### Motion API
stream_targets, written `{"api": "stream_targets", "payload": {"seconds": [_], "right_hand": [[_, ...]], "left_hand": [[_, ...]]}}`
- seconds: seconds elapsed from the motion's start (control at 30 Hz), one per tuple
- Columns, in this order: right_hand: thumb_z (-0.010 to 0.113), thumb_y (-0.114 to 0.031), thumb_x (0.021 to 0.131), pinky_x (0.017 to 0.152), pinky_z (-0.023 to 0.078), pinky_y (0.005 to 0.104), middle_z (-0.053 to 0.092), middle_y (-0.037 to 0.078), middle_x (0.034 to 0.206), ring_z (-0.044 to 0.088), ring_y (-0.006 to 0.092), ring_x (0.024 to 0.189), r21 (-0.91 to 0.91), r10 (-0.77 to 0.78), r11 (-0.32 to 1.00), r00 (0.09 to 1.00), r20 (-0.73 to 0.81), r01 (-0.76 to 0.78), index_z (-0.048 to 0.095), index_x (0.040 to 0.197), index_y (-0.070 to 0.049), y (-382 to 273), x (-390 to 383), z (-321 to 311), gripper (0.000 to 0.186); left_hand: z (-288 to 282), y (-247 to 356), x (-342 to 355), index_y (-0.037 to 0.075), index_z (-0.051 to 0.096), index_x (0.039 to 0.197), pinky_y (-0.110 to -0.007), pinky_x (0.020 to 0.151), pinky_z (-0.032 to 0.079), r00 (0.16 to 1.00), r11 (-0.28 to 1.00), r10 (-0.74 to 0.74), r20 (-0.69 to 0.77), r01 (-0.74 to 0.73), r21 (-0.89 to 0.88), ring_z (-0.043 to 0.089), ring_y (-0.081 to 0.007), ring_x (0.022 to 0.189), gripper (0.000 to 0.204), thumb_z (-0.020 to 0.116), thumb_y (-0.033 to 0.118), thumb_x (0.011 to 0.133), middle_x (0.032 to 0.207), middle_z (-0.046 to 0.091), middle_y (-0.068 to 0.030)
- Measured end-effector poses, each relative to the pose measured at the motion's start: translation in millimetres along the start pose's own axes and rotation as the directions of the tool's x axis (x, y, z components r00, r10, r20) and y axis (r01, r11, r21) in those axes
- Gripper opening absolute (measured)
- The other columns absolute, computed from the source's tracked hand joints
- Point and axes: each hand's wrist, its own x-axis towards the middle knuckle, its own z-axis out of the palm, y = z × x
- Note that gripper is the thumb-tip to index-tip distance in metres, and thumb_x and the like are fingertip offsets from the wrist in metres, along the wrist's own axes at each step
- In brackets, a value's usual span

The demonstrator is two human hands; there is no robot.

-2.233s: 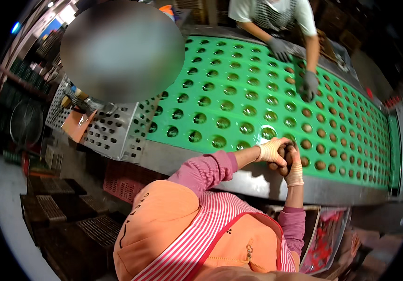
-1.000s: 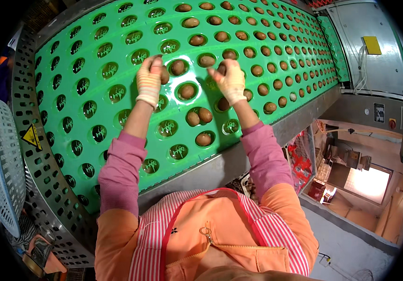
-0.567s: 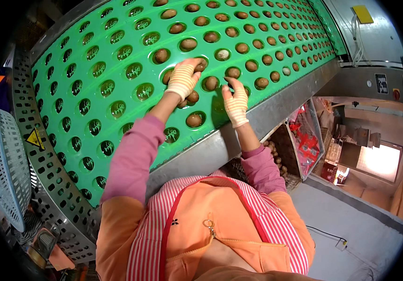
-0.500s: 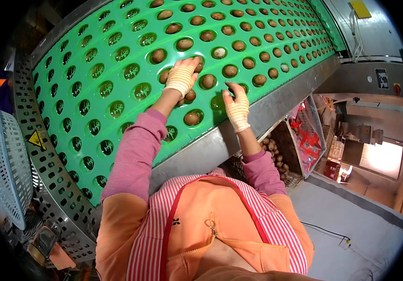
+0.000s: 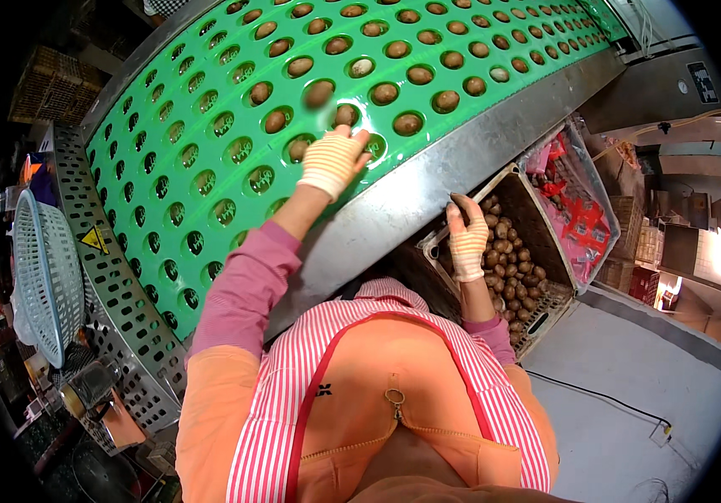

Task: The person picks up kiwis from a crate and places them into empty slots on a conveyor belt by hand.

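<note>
My left hand (image 5: 333, 161), in a pale glove with orange stripes and bare fingertips, reaches over the near edge of a green sheet of round pockets (image 5: 239, 149). Its fingers are apart, beside a brown egg (image 5: 345, 116) in its pocket and an empty-looking pocket. Beyond the fingertips, another brown egg (image 5: 318, 94) looks smeared by motion. My right hand (image 5: 468, 241), gloved alike, hovers over the left side of a crate (image 5: 521, 178) of brown eggs (image 5: 518, 272). Its thumb and fingers are curved with a gap between them; I see nothing held.
A metal rail (image 5: 452, 142) runs along the sheet's near edge, between my hands. Right of the crate is a bag with red and pink contents (image 5: 574, 214). A light blue plastic basket (image 5: 48, 272) stands at the left, by a perforated metal guard (image 5: 117, 289).
My right hand has left the green sheet and moved down right to the crate. My left hand has come off an egg toward the near edge. The whole view has shifted.
</note>
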Motion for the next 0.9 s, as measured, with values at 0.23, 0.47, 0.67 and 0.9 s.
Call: {"api": "stream_targets", "payload": {"seconds": [0.23, 0.47, 0.67, 0.9], "right_hand": [[0.063, -0.024, 0.094, 0.09, 0.049, 0.0372, 0.068, 0.015, 0.108, 0.063, 0.0262, 0.1, -0.051, 0.024, 0.998, 0.997, -0.07, -0.027, 0.067, 0.11, 0.003, 19, -39, -72, 0.031], [0.063, -0.025, 0.095, 0.088, 0.05, 0.0371, 0.07, 0.015, 0.107, 0.064, 0.0231, 0.096, -0.032, 0.281, 0.957, 0.951, -0.125, -0.287, 0.067, 0.112, 0.003, 52, -82, -111, 0.033], [0.064, -0.028, 0.094, 0.09, 0.048, 0.0355, 0.069, 0.015, 0.108, 0.063, 0.0227, 0.099, -0.011, 0.384, 0.921, 0.909, -0.161, -0.391, 0.067, 0.113, 0.003, 87, -110, -138, 0.037], [0.065, -0.031, 0.088, 0.097, 0.048, 0.0405, 0.065, 0.019, 0.122, 0.062, 0.0348, 0.113, -0.301, 0.368, 0.868, 0.918, -0.144, -0.395, 0.065, 0.119, 0.0, 127, -84, -153, 0.044]], "left_hand": [[0, -3, 43, 0.02, 0.051, 0.132, -0.049, 0.086, 0.051, 0.979, 0.989, -0.099, -0.179, 0.117, 0.091, 0.056, -0.0366, 0.111, 0.044, 0.058, 0.032, 0.09, 0.121, 0.054, -0.0159], [-1, -114, 52, 0.017, 0.058, 0.126, -0.047, 0.095, 0.047, 0.981, 0.982, -0.154, -0.121, 0.166, 0.094, 0.055, -0.0374, 0.11, 0.038, 0.06, 0.018, 0.089, 0.122, 0.059, -0.0139], [-22, -118, -57, 0.008, 0.056, 0.121, -0.048, 0.096, 0.046, 0.957, 0.927, -0.288, -0.019, 0.284, 0.246, 0.055, -0.0388, 0.111, 0.038, 0.067, 0.018, 0.086, 0.123, 0.058, -0.0172], [8, -149, -127, 0.01, 0.051, 0.136, -0.045, 0.097, 0.047, 0.976, 0.976, -0.218, -0.005, 0.218, -0.016, 0.055, -0.0393, 0.113, 0.049, 0.064, 0.011, 0.088, 0.127, 0.058, -0.0188]]}}
